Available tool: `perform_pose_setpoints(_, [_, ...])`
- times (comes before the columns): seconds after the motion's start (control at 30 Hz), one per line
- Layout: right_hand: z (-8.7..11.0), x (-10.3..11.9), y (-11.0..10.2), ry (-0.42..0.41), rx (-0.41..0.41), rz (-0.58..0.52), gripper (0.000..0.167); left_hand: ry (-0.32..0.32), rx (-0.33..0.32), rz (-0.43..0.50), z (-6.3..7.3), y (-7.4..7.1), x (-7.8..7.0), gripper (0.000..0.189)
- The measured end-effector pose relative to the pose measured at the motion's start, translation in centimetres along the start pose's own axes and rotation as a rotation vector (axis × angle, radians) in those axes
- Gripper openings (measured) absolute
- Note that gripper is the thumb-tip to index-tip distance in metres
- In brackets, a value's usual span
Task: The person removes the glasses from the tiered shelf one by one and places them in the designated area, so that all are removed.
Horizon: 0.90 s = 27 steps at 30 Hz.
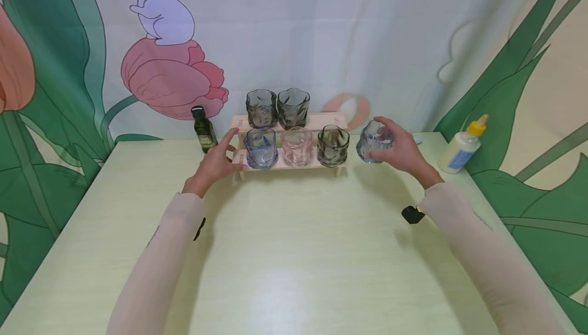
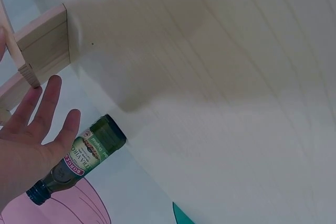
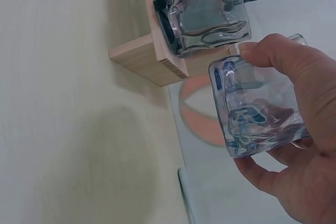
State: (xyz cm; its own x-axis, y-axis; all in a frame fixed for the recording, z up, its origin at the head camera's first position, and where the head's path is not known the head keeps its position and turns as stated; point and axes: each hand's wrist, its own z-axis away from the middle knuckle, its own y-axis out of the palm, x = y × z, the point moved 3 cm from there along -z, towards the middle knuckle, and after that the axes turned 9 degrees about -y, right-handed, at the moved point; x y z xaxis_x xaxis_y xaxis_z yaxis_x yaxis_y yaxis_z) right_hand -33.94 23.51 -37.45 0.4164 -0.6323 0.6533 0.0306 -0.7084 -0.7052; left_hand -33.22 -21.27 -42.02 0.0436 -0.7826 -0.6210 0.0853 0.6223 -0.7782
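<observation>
On the right, my right hand (image 1: 401,148) grips a pale blue glass (image 1: 373,143) by its sides, thumb on one side and fingers on the other. The glass is raised beside the right end of a two-step wooden rack (image 1: 296,165). My left hand (image 1: 215,164) is at the rack's left end, its fingers (image 2: 48,103) stretched out and touching the wood. The lower step bears a blue glass (image 1: 262,150), a pink glass (image 1: 297,148) and a dark grey glass (image 1: 333,147). Two grey glasses (image 1: 262,110) stand on the upper step.
A dark green bottle (image 1: 204,133) labelled Borges stands behind my left hand. At the right edge of the table (image 1: 285,243) is a white bottle (image 1: 459,148) with a yellow nozzle. A printed curtain (image 1: 285,28) hangs close behind the rack.
</observation>
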Motion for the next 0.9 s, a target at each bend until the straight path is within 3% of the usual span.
perform_pose_setpoints(0.9, [3.1,-3.3,3.6,0.012,0.049,-0.065,0.091,0.006,-0.003,0.003,0.1,0.0,0.0,0.103])
